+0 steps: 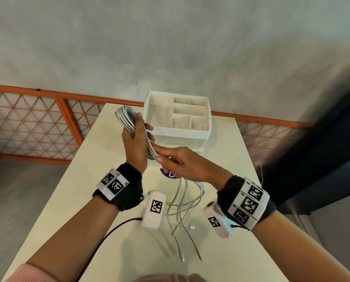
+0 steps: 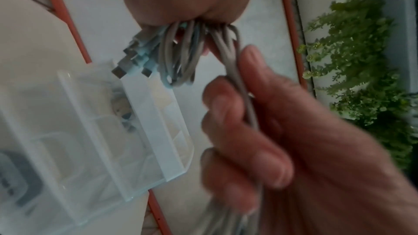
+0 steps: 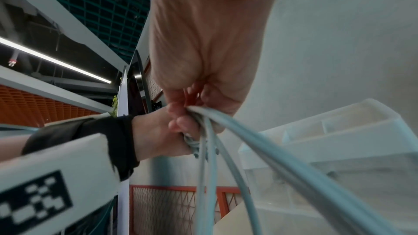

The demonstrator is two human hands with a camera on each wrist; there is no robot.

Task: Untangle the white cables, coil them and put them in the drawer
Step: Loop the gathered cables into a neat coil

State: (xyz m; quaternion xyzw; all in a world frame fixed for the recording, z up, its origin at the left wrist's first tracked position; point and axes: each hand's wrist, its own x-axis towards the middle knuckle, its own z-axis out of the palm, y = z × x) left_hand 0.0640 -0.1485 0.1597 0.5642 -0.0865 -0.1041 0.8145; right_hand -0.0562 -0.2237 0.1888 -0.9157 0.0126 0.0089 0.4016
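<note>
Left hand: our left hand [image 1: 134, 143] is raised above the middle of the tabletop [image 1: 113, 241], fingers curled tight round the coil.
Cable coil: the white cables [image 1: 127, 119] are wound into a long narrow bundle of many pale grey-white loops, standing up out of the fist; the left wrist view shows several metal plugs [image 2: 126, 63] bunched at one end.
Right hand: our right hand [image 1: 182, 161] meets the coil's lower end, thumb and fingers pinching the strands there.
Loose ends: uncoiled cable tails [image 1: 182, 210] hang from our right hand and trail across the near part of the tabletop, plugs at their tips.
Drawer unit: a translucent white organiser [image 1: 180, 117] with open top compartments stands at the far edge.
</note>
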